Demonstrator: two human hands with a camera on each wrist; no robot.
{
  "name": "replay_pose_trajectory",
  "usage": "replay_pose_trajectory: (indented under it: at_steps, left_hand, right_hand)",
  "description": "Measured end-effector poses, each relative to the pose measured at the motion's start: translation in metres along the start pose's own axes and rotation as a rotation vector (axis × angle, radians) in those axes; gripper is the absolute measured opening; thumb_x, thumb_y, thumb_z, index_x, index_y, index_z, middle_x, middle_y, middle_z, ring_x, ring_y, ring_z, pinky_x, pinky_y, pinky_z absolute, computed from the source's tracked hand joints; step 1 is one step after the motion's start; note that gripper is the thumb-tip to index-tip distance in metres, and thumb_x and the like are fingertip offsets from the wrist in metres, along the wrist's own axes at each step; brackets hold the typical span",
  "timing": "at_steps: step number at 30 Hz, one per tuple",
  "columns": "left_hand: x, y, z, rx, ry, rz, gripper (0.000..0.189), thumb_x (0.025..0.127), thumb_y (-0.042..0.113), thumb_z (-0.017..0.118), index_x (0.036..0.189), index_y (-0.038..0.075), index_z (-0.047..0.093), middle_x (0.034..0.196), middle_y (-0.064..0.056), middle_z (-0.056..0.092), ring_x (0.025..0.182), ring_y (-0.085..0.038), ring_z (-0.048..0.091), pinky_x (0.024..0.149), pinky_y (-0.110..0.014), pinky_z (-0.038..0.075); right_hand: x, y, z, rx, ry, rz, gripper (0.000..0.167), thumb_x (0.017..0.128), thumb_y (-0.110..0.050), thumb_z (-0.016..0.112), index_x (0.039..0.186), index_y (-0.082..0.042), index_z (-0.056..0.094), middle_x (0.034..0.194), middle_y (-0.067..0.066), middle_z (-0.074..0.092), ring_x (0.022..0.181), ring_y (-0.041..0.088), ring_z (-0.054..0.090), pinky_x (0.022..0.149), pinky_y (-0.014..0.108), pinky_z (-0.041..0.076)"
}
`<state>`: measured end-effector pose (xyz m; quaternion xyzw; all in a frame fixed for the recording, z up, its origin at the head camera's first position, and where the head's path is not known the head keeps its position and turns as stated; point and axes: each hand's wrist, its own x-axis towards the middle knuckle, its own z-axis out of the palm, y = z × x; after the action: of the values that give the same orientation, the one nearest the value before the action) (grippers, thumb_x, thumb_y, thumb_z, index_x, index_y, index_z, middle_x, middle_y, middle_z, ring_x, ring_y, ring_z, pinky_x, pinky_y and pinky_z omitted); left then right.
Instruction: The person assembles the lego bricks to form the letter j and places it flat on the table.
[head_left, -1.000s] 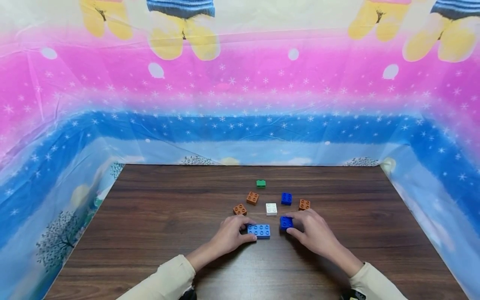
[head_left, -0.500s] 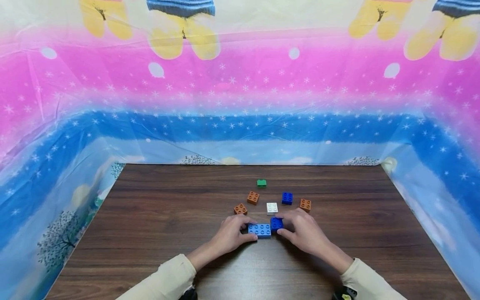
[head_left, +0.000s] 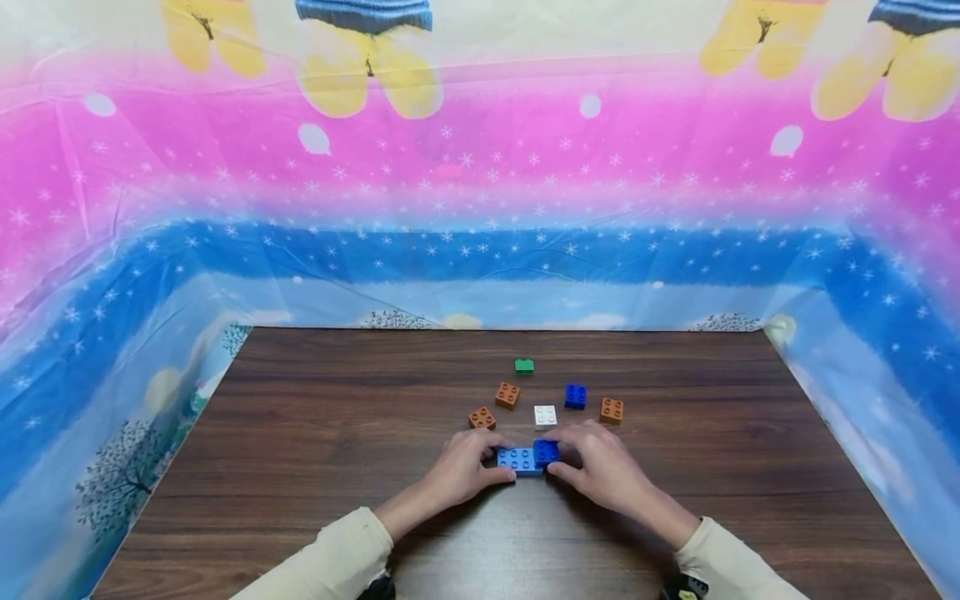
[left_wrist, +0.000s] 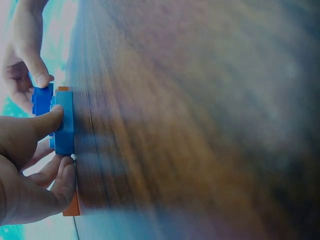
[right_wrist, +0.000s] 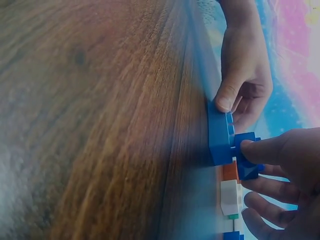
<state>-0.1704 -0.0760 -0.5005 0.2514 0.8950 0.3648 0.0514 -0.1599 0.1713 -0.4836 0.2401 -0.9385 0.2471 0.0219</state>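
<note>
My left hand [head_left: 467, 468] holds a long light blue building brick [head_left: 517, 461] on the table, thumb on the near side and fingers at the far side and left end. Between the thumb and fingers of my right hand [head_left: 603, 465] is a square dark blue brick [head_left: 546, 452], over the right end of the long one. The right wrist view shows this dark blue brick [right_wrist: 246, 162] right at the studs of the light blue brick [right_wrist: 219, 132], reaching a little past its end. Its underside is hidden.
Behind the hands lie a white brick [head_left: 545, 417], another dark blue brick [head_left: 576, 396] and a green brick [head_left: 524, 366]. Orange-brown bricks lie at the left [head_left: 482, 418], behind it another orange-brown brick [head_left: 507, 395], and one orange-brown brick [head_left: 611, 410] at the right. A printed cloth [head_left: 480, 258] hangs around the wooden table [head_left: 337, 392].
My right hand has moved left with the dark blue brick, from apart on the right to over the light blue brick's right end. My left hand has kept its hold in place.
</note>
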Motion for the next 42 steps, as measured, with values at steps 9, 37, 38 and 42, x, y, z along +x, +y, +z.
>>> replay_pose_trajectory:
  at_steps: [9, 37, 38, 42]
  left_hand:
    - [0.0011, 0.0005, -0.0009, 0.004, -0.003, -0.001, 0.038, 0.084, 0.025, 0.085, 0.118, 0.009, 0.075, 0.111, -0.007, 0.074, 0.094, -0.020, 0.067, 0.082, -0.034, 0.052]
    - [0.0011, -0.0008, -0.0003, -0.004, -0.006, 0.004, 0.039, 0.084, 0.024, 0.085, 0.118, 0.008, 0.075, 0.111, -0.008, 0.074, 0.092, -0.019, 0.067, 0.079, -0.032, 0.053]
    - [0.0011, -0.0008, -0.0001, -0.003, -0.004, 0.003, 0.039, 0.084, 0.024, 0.085, 0.118, 0.008, 0.075, 0.111, -0.008, 0.074, 0.092, -0.019, 0.067, 0.079, -0.032, 0.053]
    - [0.0012, -0.0001, 0.0002, -0.001, 0.000, 0.000, 0.039, 0.084, 0.025, 0.085, 0.117, 0.009, 0.075, 0.110, -0.007, 0.074, 0.092, -0.019, 0.067, 0.080, -0.032, 0.053]
  right_hand:
    - [0.0016, 0.0006, 0.0008, -0.012, -0.004, -0.038, 0.036, 0.086, -0.025, 0.084, 0.121, -0.019, 0.075, 0.115, -0.002, 0.074, 0.106, 0.018, 0.066, 0.088, 0.044, 0.054]
    - [0.0045, 0.0000, -0.0005, -0.058, -0.046, -0.095, 0.039, 0.088, -0.024, 0.082, 0.125, -0.014, 0.074, 0.118, 0.005, 0.073, 0.110, 0.026, 0.067, 0.090, 0.050, 0.054]
    - [0.0045, 0.0002, -0.0004, -0.062, -0.044, -0.098, 0.039, 0.088, -0.024, 0.082, 0.125, -0.014, 0.074, 0.117, 0.005, 0.074, 0.109, 0.026, 0.067, 0.089, 0.049, 0.054]
    - [0.0045, 0.0009, -0.0005, -0.075, -0.038, -0.105, 0.038, 0.087, -0.025, 0.083, 0.124, -0.014, 0.075, 0.115, 0.005, 0.074, 0.108, 0.025, 0.067, 0.088, 0.048, 0.055]
